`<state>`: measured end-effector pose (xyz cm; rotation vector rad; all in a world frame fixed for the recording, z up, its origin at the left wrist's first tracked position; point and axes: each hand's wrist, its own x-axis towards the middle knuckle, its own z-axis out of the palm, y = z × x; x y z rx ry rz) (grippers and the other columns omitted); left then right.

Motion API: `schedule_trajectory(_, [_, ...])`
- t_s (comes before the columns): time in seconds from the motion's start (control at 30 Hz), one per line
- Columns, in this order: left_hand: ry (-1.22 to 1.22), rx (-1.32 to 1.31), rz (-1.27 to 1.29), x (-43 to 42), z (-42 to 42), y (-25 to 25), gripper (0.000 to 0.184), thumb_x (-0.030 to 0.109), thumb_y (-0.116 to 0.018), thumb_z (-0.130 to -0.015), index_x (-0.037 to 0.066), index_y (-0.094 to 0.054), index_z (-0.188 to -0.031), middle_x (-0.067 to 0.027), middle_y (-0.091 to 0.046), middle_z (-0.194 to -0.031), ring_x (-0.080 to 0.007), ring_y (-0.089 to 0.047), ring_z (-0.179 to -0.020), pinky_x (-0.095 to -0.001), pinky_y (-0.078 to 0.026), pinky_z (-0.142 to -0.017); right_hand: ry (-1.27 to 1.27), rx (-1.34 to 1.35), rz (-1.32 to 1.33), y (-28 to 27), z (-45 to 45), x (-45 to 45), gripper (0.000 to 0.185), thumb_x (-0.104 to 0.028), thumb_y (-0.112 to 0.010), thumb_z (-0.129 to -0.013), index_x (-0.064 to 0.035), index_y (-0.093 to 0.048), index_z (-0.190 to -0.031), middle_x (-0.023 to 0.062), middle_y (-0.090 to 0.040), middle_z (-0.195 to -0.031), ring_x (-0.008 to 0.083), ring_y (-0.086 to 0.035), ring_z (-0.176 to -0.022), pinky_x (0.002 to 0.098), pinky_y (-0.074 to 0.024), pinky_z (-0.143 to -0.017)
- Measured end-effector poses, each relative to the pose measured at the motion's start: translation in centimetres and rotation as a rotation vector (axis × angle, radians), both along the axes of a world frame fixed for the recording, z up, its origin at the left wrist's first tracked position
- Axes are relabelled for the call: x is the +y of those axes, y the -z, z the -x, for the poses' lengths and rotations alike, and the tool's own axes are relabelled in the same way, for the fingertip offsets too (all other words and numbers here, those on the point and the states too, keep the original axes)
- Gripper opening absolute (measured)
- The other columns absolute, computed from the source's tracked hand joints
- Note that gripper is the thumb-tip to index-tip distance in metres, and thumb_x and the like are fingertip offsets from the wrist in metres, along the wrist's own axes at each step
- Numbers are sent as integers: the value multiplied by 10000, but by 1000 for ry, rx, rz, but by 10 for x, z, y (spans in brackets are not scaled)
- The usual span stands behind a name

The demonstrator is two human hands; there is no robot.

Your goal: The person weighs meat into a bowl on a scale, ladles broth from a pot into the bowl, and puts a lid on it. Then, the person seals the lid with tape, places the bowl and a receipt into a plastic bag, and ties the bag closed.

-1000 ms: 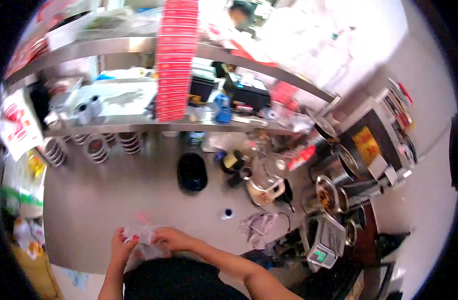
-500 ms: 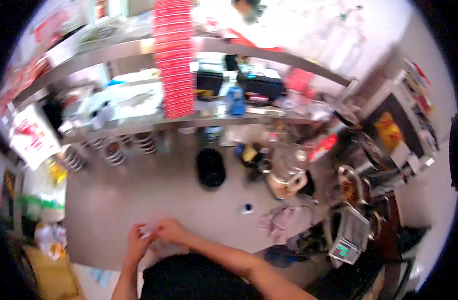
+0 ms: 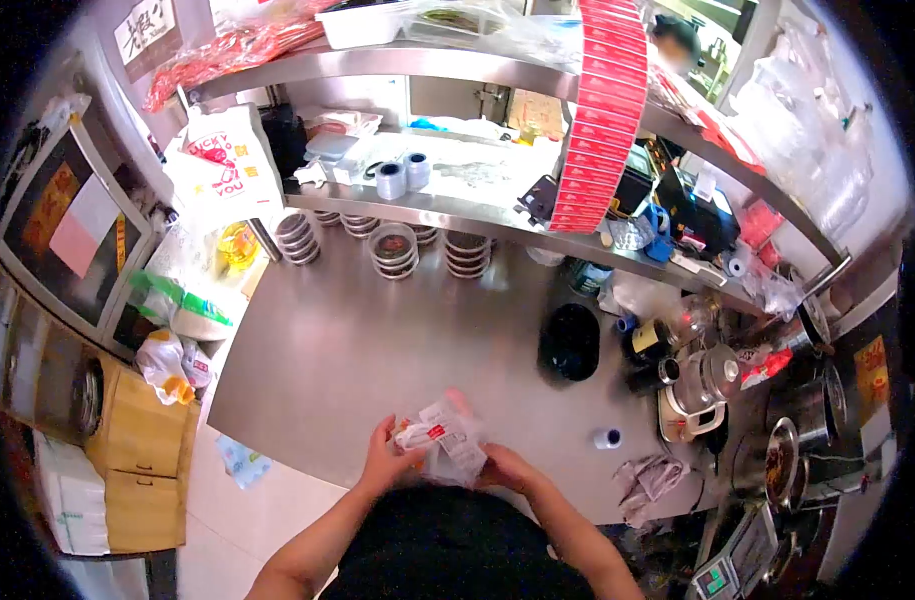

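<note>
A clear plastic bag [image 3: 457, 446] with white and red printing is held at the front edge of the steel counter [image 3: 377, 350]. On its left side, my left hand [image 3: 385, 456] is closed on the bag, near a bunched white part with a red mark. My right hand [image 3: 505, 468] grips the bag's lower right side, fingers curled and partly hidden by the plastic. A pinkish item shows at the top of the bag; what else is inside I cannot make out.
Stacked round lidded containers [image 3: 392, 250] stand at the counter's back. A black bowl [image 3: 568, 342], a small white roll [image 3: 607, 438], a glass kettle [image 3: 704, 380] and a cloth [image 3: 650, 487] lie rightward. Red boxes [image 3: 599, 120] rise on the shelf. A person [image 3: 675, 42] is beyond it.
The view has swung left, so the counter items appear farther right. My hands have moved apart, and the bag between them is spread out more.
</note>
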<state>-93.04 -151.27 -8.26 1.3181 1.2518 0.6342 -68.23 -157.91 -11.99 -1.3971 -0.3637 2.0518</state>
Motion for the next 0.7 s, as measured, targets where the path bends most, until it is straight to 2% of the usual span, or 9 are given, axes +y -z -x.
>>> schedule_trajectory(0.03, [5, 25, 32, -3, 7, 10, 850, 168, -745, -719, 14, -221, -1370, -192, -388, -1315, -266, -436, -1181, -376, -363, -995, 36, 27, 21, -3, 9, -2, 483, -385, -429, -924, 0, -482, -1212, 153, -586, -1113, 263, -605, -944, 378, -509, -787])
schedule_trajectory(0.13, [-136, -303, 335, -14, 13, 14, 955, 184, -753, -718, 9, -100, -1393, -185, -332, -1362, -278, -383, -1232, -391, -335, -1020, 62, 91, 22, -31, 35, 7, 437, -331, -443, -920, -38, -457, -1245, 118, -571, -1158, 260, -589, -993, 373, -501, -810])
schedule_trajectory(0.23, [-181, -304, 346, -4, 21, 22, 993, 178, -743, -733, 15, -23, -1397, -174, -292, -1385, -268, -374, -1237, -389, -328, -1027, -33, 110, -10, -25, 57, 25, 409, -316, -441, -921, -78, -455, -1253, 94, -565, -1175, 244, -573, -1029, 363, -479, -848])
schedule_trajectory(0.33, [-250, -356, 149, 13, 36, 37, 966, 171, -735, -738, 34, -50, -1405, -168, -317, -1371, -269, -371, -1236, -378, -332, -1023, -79, 108, -1, -50, 89, 52, 391, -312, -442, -921, -107, -459, -1253, 83, -563, -1182, 229, -561, -1055, 365, -453, -885])
schedule_trajectory(0.43, [-405, -327, 315, 36, 48, -22, 941, 169, -740, -728, 29, -102, -1405, -170, -340, -1352, -273, -365, -1237, -379, -338, -1020, -138, 142, -23, -76, 114, 82, 390, -300, -442, -922, -110, -447, -1262, 78, -560, -1183, 231, -556, -1063, 375, -439, -900])
schedule_trajectory(0.53, [-388, -249, 294, 58, 78, -3, 861, 176, -727, -733, 9, -192, -1387, -176, -357, -1343, -280, -373, -1233, -384, -354, -1005, -241, 85, -25, -65, 126, 102, 417, -292, -460, -917, -90, -420, -1279, 80, -557, -1179, 247, -558, -1056, 374, -437, -899])
schedule_trajectory(0.6, [-295, 52, -22, 73, 101, 21, 814, 171, -705, -746, 7, -218, -1378, -175, -349, -1350, -286, -397, -1216, -383, -375, -985, -279, 66, -21, -34, 125, 109, 455, -294, -504, -899, -74, -408, -1285, 85, -555, -1178, 257, -562, -1045, 373, -434, -902])
schedule_trajectory(0.63, [-241, 203, -177, 77, 106, 29, 790, 169, -694, -753, 6, -232, -1373, -174, -345, -1353, -289, -409, -1208, -383, -385, -976, -269, -56, -89, -31, 126, 108, 488, -291, -543, -875, -59, -408, -1282, 100, -551, -1183, 269, -558, -1048, 379, -429, -909])
schedule_trajectory(0.7, [-238, 306, -374, 93, 106, 1, 665, 166, -675, -765, -6, -340, -1313, -182, -423, -1291, -285, -471, -1143, -386, -414, -927, -241, -300, -220, -26, 127, 108, 559, -286, -620, -827, -28, -407, -1275, 130, -543, -1194, 292, -551, -1052, 392, -418, -925])
